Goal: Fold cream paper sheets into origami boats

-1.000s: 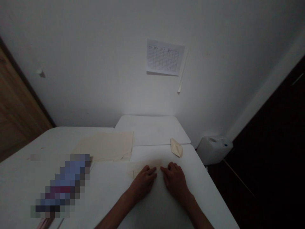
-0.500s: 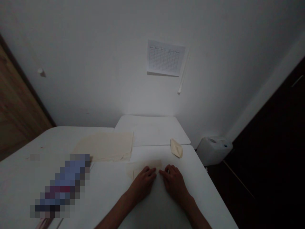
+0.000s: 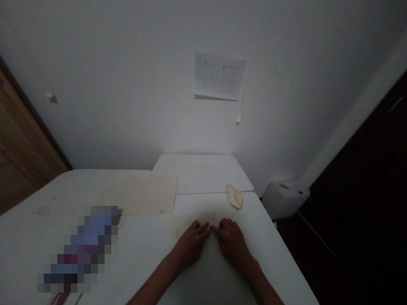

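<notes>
A thin beige sheet of paper lies on the white table, partly hidden under my hands. My left hand is closed over its near side, with the fingers curled and pressed down on it. At the sheet's right end my right hand is also closed, its index finger pointing left and nearly meeting the left fingertips. What exactly sits between the fingertips is too dim to make out. Beyond the right hand, a folded beige paper piece lies near the table's right edge.
Larger beige paper sheets are spread to the left. A pixelated blue object lies at the near left. On the wall hangs a printed chart. A white plastic container stands on the floor beyond the table's right edge.
My right fingertips have moved slightly left, closer to the left ones. The view has shifted a little; everything else lies as before.
</notes>
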The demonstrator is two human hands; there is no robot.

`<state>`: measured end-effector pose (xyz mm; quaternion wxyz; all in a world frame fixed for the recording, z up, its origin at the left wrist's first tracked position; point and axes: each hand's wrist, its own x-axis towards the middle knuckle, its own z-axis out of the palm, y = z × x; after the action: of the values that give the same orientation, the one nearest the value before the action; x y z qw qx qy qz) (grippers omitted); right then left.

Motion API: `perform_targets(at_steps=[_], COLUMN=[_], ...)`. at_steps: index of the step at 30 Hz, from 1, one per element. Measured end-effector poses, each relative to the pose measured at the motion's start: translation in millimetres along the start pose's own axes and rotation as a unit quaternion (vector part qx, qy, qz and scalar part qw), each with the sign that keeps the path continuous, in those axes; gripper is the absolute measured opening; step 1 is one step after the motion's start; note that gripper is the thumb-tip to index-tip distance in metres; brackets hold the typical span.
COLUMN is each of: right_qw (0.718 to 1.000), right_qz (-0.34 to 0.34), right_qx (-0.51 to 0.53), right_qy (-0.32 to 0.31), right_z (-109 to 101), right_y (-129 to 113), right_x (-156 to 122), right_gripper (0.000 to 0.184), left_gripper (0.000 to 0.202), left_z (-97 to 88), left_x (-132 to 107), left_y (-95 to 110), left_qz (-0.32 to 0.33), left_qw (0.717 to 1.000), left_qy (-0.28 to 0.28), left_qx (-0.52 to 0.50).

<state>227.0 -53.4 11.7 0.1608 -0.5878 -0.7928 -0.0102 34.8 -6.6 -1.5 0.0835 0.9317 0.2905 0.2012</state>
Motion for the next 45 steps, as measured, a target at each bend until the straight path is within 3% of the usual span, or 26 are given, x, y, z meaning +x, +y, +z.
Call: perform_targets(at_steps=[8,14,19,24,28,32,40,45], right_qw=[0.997,0.994,0.984,0.982,0.975,0.966,0.963,0.966], right_qz=[0.065,0.068,0.056,0.025,0.021,0.03,0.007,-0.032], right_qx=[-0.004,0.049,0.138,0.179,0.221,0.256,0.268,0.256], right_qy=[0.029,0.065,0.096,0.046,0.007,-0.002,0.001,0.018], right_z=[-3,8,16,13,11,10,18,21], right_y=[-1,7,15,22,27,28,36,37], right_x=[2,8,25,41,47,49,50,50], right_gripper=[0.036,0.031,0.041,0.052,0.057,0.055,0.024,0.007], left_gripper=[0.038,0.036,0.045,0.049,0.051,0.048,0.05,0.017], left_z=[-6.5,-6.4,-6.2,-32.9,-49.2,-44.0,-40.5,-42.1], left_x=[3,1,-5,-27,-52,-63,-61,-57], left_y=[5,3,0,-24,-56,-74,-77,-76], left_qz=[-0.008,-0.025,-0.002,-0.051,-0.102,-0.117,-0.112,-0.103], left_qw=[1.0,0.999,0.993,0.978,0.979,0.983,0.981,0.977], left_qy=[-0.01,0.011,0.093,0.194,0.172,0.126,0.126,0.122], left_qx=[0.012,-0.02,-0.067,-0.063,-0.037,-0.057,-0.098,-0.139])
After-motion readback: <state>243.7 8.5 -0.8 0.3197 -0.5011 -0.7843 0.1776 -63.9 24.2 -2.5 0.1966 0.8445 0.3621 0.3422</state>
